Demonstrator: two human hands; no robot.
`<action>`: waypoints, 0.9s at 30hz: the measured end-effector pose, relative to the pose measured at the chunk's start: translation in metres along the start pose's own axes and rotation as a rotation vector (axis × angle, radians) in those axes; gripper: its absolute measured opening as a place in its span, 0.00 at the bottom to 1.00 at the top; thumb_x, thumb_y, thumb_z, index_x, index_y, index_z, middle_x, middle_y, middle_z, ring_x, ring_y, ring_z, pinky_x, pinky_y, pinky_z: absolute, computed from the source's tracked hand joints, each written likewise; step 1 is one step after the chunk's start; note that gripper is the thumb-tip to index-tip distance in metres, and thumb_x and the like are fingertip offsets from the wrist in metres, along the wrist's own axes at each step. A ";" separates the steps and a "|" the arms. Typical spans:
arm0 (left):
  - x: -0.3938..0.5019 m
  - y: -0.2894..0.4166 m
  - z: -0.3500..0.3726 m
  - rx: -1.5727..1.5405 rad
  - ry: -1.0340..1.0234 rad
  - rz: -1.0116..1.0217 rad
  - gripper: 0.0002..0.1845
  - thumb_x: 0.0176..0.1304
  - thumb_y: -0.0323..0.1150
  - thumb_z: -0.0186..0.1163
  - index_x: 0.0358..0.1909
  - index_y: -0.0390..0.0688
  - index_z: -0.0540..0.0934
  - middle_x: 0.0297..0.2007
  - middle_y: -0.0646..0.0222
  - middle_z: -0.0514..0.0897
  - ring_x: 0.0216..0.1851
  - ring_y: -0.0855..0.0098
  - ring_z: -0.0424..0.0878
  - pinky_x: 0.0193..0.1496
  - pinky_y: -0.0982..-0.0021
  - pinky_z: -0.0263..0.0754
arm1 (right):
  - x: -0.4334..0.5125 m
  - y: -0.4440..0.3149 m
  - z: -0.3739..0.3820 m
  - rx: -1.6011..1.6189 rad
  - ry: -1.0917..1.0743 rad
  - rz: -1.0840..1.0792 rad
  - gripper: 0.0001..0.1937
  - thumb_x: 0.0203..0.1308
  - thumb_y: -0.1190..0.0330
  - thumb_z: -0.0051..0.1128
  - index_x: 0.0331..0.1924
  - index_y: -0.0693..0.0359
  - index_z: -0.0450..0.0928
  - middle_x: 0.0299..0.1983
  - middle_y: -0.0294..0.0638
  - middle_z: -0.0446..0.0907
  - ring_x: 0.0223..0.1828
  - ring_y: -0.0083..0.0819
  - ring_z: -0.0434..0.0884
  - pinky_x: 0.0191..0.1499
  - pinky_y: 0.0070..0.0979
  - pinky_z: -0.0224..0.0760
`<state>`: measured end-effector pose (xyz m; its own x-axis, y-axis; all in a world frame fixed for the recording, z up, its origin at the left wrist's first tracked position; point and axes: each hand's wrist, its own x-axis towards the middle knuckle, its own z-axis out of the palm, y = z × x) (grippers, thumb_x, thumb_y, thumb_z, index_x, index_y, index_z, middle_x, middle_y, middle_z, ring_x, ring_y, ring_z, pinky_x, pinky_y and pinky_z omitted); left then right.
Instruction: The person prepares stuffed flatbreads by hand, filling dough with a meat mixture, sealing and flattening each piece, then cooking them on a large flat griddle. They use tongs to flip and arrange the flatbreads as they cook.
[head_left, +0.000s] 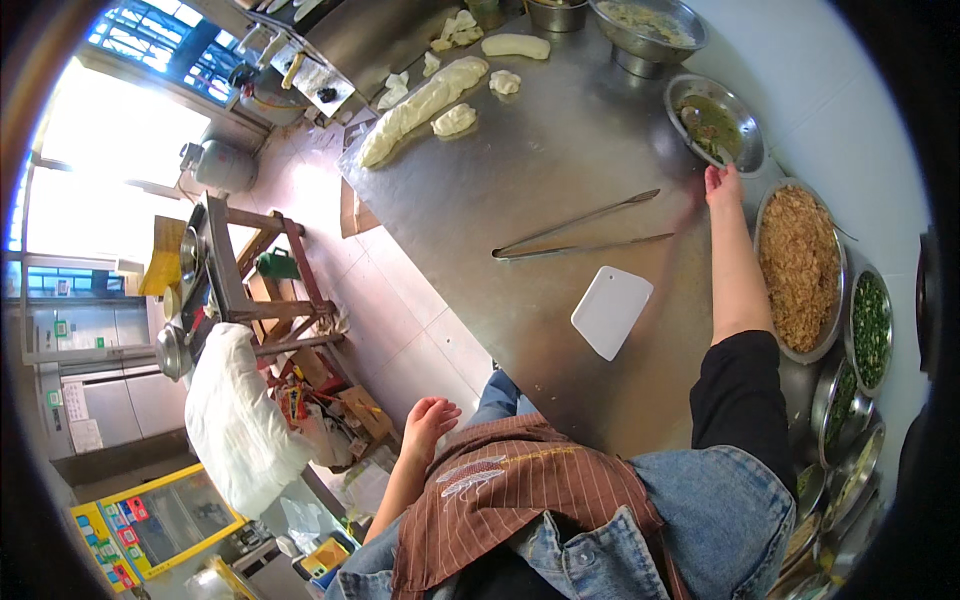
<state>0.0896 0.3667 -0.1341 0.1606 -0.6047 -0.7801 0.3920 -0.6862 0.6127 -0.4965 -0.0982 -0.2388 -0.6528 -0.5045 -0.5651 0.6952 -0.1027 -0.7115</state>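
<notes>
My right hand (724, 184) reaches to the near rim of a metal bowl (752, 146) of green sauce, its fingers closed on the pale end of a utensil that leans into the bowl. My left hand (431, 424) hangs beside the brown striped apron, fingers loosely curled, holding nothing. On the steel table (465, 217) lie open metal tongs (574, 225) and a white plastic dough scraper (613, 311). Farther off rests a long roll of dough (424, 109), with smaller dough pieces (455, 120) and a short dough log (515, 46) near it.
An oval tray of brown shredded food (799, 266) and a bowl of chopped greens (871, 330) line the right wall, with several more bowls nearer me. A metal colander (649, 26) stands at the far right. On the left are a wooden stool frame (281, 307) and a white cloth (232, 420).
</notes>
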 end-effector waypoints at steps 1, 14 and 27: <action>0.001 -0.001 0.005 0.007 -0.011 -0.006 0.08 0.72 0.35 0.55 0.46 0.41 0.74 0.42 0.64 0.82 0.46 0.67 0.83 0.48 0.67 0.78 | -0.001 -0.004 0.002 0.053 -0.004 0.028 0.14 0.68 0.60 0.56 0.40 0.65 0.73 0.36 0.43 0.79 0.33 0.37 0.82 0.38 0.32 0.84; 0.044 0.050 0.012 0.180 -0.163 -0.057 0.10 0.71 0.38 0.56 0.45 0.43 0.74 0.42 0.67 0.83 0.46 0.71 0.82 0.50 0.67 0.76 | -0.255 0.043 -0.044 -1.011 -0.881 -0.644 0.15 0.67 0.60 0.57 0.47 0.62 0.80 0.43 0.41 0.83 0.46 0.30 0.81 0.51 0.28 0.73; 0.124 0.178 -0.174 0.096 -0.162 0.178 0.10 0.70 0.37 0.56 0.45 0.41 0.75 0.41 0.66 0.83 0.47 0.70 0.83 0.47 0.69 0.77 | -0.415 0.195 0.007 -1.971 -0.303 -0.914 0.15 0.57 0.52 0.62 0.39 0.53 0.81 0.40 0.41 0.84 0.45 0.43 0.81 0.57 0.48 0.62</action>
<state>0.3368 0.2397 -0.1434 0.0690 -0.7711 -0.6330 0.2816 -0.5937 0.7538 -0.0881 0.0852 -0.1399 -0.3402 -0.9403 0.0024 -0.9259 0.3345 -0.1753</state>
